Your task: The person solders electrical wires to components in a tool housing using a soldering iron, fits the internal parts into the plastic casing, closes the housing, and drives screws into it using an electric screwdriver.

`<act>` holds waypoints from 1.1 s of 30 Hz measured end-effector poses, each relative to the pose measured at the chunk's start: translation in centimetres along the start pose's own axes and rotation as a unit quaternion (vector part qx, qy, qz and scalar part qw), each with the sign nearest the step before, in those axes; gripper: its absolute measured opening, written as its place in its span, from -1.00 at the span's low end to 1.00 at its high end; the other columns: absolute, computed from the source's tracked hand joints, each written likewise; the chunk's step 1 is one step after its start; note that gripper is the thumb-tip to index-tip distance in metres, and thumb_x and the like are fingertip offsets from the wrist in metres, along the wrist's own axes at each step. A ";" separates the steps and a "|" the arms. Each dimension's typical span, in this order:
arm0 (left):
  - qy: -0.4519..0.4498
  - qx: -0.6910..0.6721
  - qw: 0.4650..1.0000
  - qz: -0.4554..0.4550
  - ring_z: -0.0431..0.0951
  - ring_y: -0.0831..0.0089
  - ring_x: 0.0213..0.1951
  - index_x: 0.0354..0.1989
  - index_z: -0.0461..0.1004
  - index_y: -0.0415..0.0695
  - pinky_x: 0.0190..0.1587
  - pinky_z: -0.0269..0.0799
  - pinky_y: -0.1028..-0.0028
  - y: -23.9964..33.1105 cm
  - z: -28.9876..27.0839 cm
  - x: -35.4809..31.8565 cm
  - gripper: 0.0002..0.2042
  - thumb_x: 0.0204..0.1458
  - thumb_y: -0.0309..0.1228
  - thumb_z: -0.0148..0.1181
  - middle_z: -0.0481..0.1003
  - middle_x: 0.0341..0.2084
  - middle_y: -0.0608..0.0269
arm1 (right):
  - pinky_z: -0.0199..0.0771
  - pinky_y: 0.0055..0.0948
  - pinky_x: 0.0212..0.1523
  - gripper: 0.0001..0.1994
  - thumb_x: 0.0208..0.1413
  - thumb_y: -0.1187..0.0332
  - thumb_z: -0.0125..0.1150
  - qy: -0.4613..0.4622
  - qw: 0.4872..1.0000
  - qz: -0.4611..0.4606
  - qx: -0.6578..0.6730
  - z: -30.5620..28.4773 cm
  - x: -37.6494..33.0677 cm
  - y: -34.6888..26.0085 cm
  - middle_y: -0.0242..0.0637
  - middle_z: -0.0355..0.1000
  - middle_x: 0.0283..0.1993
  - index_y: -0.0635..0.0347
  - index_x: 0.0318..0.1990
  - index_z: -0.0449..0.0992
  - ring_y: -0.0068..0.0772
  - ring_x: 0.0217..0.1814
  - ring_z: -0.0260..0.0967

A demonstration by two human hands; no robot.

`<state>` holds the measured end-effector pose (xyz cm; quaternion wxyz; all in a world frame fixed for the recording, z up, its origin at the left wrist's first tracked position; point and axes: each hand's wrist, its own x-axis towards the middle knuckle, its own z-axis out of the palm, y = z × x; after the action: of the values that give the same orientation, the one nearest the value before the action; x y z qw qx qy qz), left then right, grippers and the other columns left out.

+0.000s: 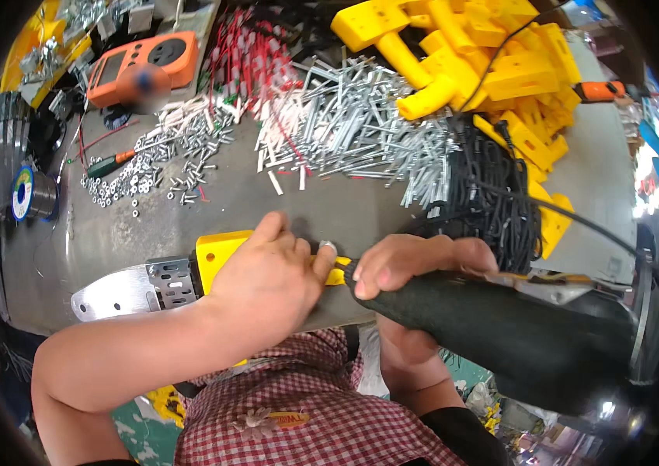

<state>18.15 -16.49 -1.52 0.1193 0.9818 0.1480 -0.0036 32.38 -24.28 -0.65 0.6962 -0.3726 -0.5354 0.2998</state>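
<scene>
My left hand (271, 279) is wrapped over a yellow plastic tool housing (217, 252) lying on the workbench in front of me. A rounded metal blade (116, 295) and a slotted metal bracket (172, 281) stick out from its left end. My right hand (415, 260) grips the narrow front of a thick black power tool (500, 326), which comes in from the right. Its tip meets the yellow handle's right end (337, 273), beside my left fingers; the exact contact point is hidden. My left palm hides the housing's middle.
Yellow housings (492, 58) are piled at the back right, above bundled black cords (485, 194). Metal rods (360, 116), small screws and nuts (189, 147), and red wires (244, 54) lie farther back. At left are an orange meter (143, 66), a screwdriver (112, 163) and a solder spool (34, 194).
</scene>
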 end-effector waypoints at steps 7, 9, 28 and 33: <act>-0.072 0.019 0.996 0.055 0.50 0.41 -0.48 -0.06 0.43 -0.19 -0.08 0.18 0.40 -0.9 -0.6 1.4 -0.56 -0.06 -0.15 0.14 0.50 -0.60 0.29 | 0.44 -0.37 -0.42 -0.04 0.03 -0.05 0.20 0.053 0.993 -0.037 -0.101 0.5 0.8 -1.4 -0.21 0.33 -0.43 0.28 0.32 -0.31 -0.35 -0.50 0.35; -0.030 0.025 0.997 0.062 0.50 0.39 -0.51 -0.08 0.43 -0.20 -0.07 0.17 0.42 -0.9 -0.3 1.3 -0.56 -0.03 -0.12 0.12 0.50 -0.64 0.28 | 0.47 -0.39 -0.35 -0.08 0.05 0.05 0.23 0.046 0.991 -0.077 -0.096 1.4 0.6 -3.0 -0.16 0.37 -0.46 0.37 0.28 -0.29 -0.34 -0.49 0.39; -0.051 -0.220 0.962 -0.154 0.50 0.04 -0.17 0.10 0.32 -0.17 -0.04 0.34 0.17 -5.9 -4.4 -5.8 -0.37 -0.08 -0.02 0.21 0.46 -0.24 -0.07 | 0.43 -0.38 -0.65 -0.42 -0.02 0.14 0.29 -0.164 0.980 -0.111 0.032 6.1 -1.9 -1.1 -0.19 0.37 -0.44 0.11 0.08 0.12 -0.28 -0.61 0.38; -0.019 -0.357 0.924 -0.138 0.49 -0.02 -0.19 0.19 0.25 -0.09 -0.13 0.39 0.20 -7.0 -1.1 -8.1 -0.32 -0.11 -0.05 0.26 0.46 -0.27 -0.10 | 0.53 -0.27 -0.54 -0.32 -0.06 0.24 0.36 -0.246 0.963 -0.106 -0.001 5.5 -1.6 -2.2 0.00 0.41 -0.33 0.12 0.13 0.03 -0.06 -0.52 0.43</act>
<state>8.36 -12.10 -1.78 0.4625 0.8439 0.2715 0.0143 26.72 -25.69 1.20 0.5702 -0.2290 -0.7269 0.3068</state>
